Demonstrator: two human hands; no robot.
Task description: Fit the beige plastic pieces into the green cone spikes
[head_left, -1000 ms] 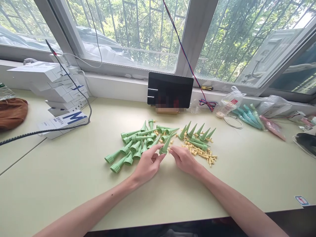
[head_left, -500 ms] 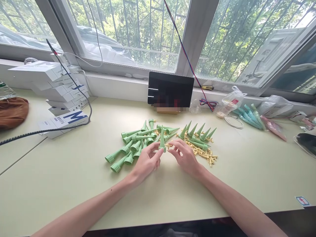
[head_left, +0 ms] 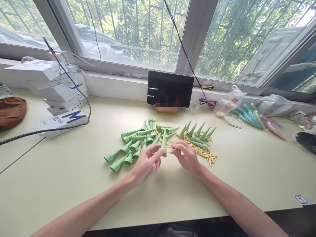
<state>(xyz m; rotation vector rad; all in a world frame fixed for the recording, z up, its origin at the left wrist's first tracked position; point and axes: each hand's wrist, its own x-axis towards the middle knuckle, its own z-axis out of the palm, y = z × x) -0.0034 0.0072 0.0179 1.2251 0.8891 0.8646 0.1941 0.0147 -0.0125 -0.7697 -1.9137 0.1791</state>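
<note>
My left hand (head_left: pixel 147 162) grips a green plastic watering spike (head_left: pixel 164 143) near its wide collar, with the point upward. Close by on the right, my right hand (head_left: pixel 185 156) pinches a small yellow plastic valve (head_left: pixel 169 147) at the spike's side; the fingers partly cover it, and I cannot tell whether it sits in the spike. Left of my hands lies a heap of green spikes (head_left: pixel 123 149). Beyond my right hand, several spikes (head_left: pixel 197 130) stand point up, and loose yellow valves (head_left: pixel 206 154) are scattered beside them.
A dark tablet (head_left: pixel 170 89) leans at the back by the window. White boxes (head_left: pixel 59 89) are stacked at left, with a black cable (head_left: pixel 61 127) across the table. Plastic bags (head_left: pixel 229 102) and teal packets (head_left: pixel 249 117) lie at back right.
The spike in my left hand has shifted slightly right and down and leans a little more. My right hand stays close to its side, its fingertips moved slightly.
</note>
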